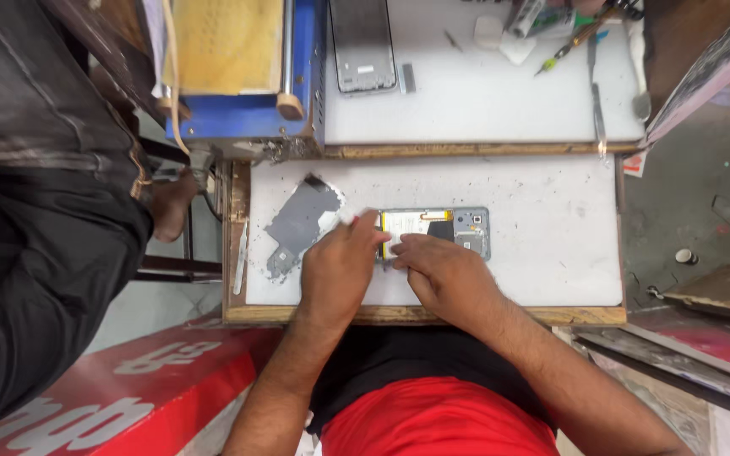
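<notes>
Hands (pixel 344 266) on crosswise opened phone (pixel 437 230)

An opened phone (pixel 449 230) lies mid-board (pixel 551 219), a detached back panel (pixel 302 221) to its left.

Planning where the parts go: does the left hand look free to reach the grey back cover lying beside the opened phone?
Probably yes: the grey back cover lies just beside the left hand on the white mat, nothing between them.

A grey metal plate (pixel 302 221) is lying just left of the hands on the white tabletop (pixel 551 245), while farther beyond them a phone frame (pixel 363 44), a blue machine (pixel 242 72), a screwdriver (pixel 569 44) and metal tweezers (pixel 595 89) are resting.
</notes>
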